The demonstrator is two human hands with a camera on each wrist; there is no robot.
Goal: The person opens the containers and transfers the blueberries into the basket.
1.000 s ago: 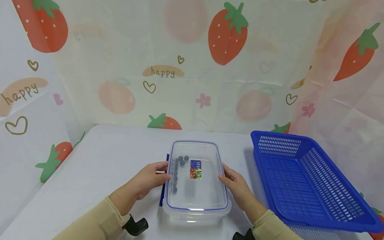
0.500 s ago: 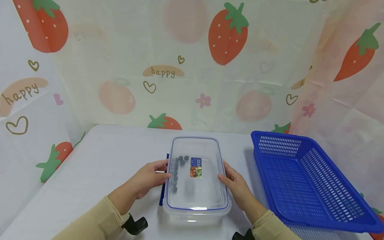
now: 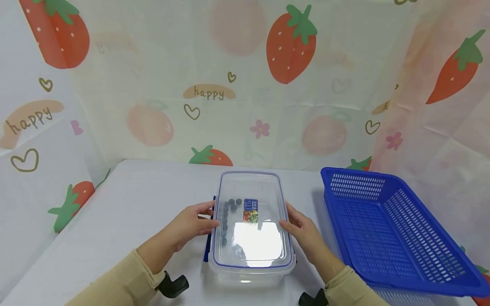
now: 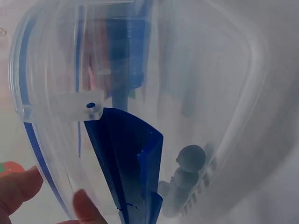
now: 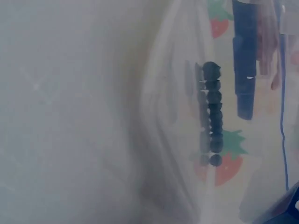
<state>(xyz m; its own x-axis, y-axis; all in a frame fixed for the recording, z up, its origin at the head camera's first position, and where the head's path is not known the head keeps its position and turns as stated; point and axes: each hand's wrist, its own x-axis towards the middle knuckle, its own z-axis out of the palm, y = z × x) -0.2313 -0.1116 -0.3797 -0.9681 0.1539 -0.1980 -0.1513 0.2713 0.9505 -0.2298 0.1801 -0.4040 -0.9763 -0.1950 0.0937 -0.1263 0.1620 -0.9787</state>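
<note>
A clear plastic food storage box (image 3: pixel 229 279) stands before me. Its see-through lid (image 3: pixel 264 189) has a blue seal line and a small picture label. My left hand (image 3: pixel 187 227) holds the lid's left edge, thumb on top. My right hand (image 3: pixel 304 231) holds the right edge likewise, its fingers partly hidden by the box side. In the left wrist view, a blue latch (image 4: pixel 126 158) hangs unfastened beside the box wall, near the left fingertips (image 4: pixel 86 205). Several small dark round balls (image 5: pixel 215 112) lie inside along the left side.
A large blue perforated basket (image 3: pixel 379 229) stands close on the right. White cloth covers the table (image 3: pixel 153 182), and a strawberry-print sheet (image 3: pixel 237 127) hangs behind and at the sides. Black wrist mounts (image 3: pixel 173 287) are at both cuffs.
The lid's far edge has risen in the head view and its label has shifted up, while the balls stay put. A bright glare now shows on the lid. Both hands keep their hold.
</note>
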